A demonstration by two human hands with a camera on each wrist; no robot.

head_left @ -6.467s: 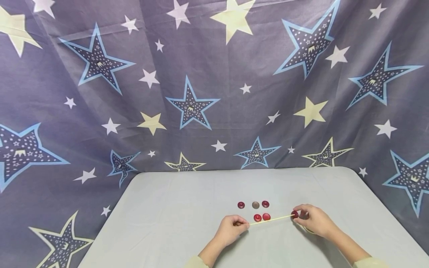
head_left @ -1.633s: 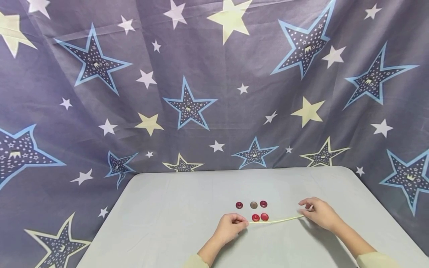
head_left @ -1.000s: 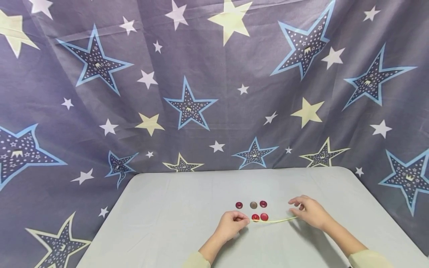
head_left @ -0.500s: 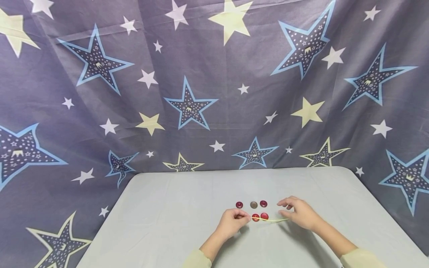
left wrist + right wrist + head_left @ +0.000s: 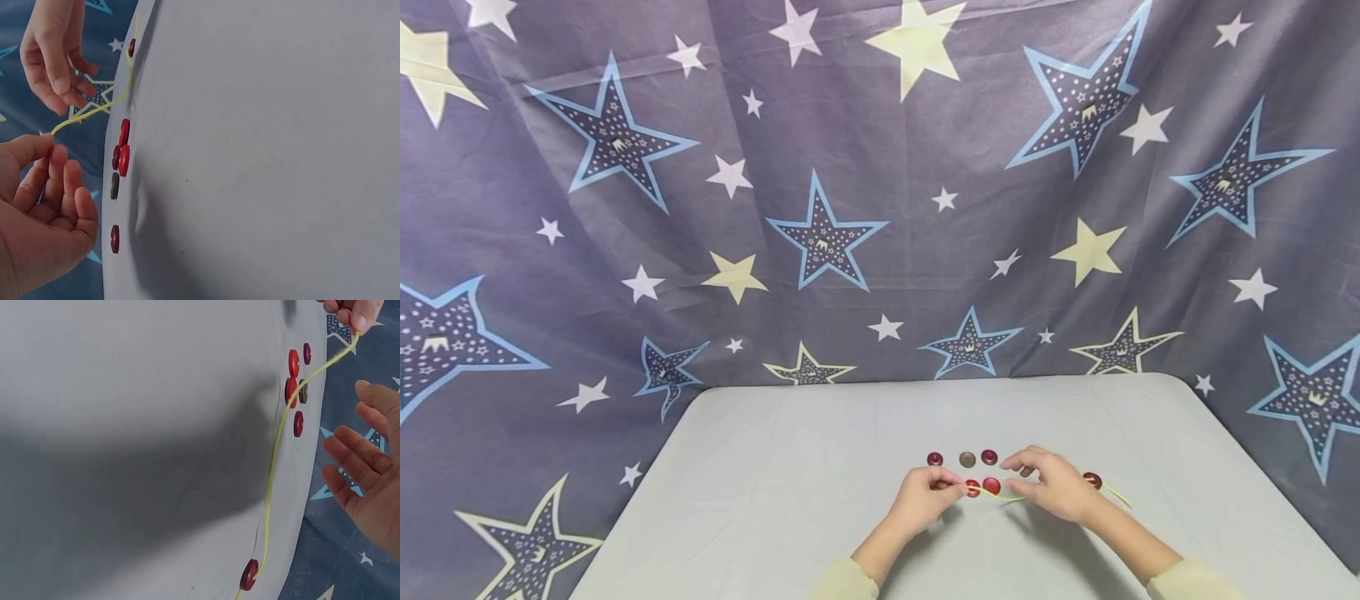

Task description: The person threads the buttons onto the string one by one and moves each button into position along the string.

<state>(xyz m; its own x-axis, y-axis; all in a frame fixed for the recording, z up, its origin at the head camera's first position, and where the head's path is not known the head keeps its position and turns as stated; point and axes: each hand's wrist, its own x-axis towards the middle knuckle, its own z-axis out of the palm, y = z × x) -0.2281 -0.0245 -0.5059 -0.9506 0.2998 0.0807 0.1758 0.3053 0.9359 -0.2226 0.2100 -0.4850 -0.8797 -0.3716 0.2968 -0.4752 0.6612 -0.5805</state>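
The left hand (image 5: 925, 498) pinches the near end of the yellow cord (image 5: 272, 469) between thumb and forefinger, fingers curled tight round it, holding it just above the table (image 5: 790, 467). The right hand (image 5: 1051, 487) has let the cord go: its fingers are spread and relaxed, holding nothing, and it has slid in along the line until it hovers close to the left hand, right over the two bright red buttons (image 5: 983, 487). Half a second ago it was further out along the cord; earlier still it held the far end. Behind it now lies the threaded dark red button (image 5: 1092, 481), resting on the table near the cord's far tail, well apart from the loose ones. So one button looks strung and parked, and I judge the free hand is going for the next. The back row of three buttons (image 5: 967, 459) sits untouched just beyond.
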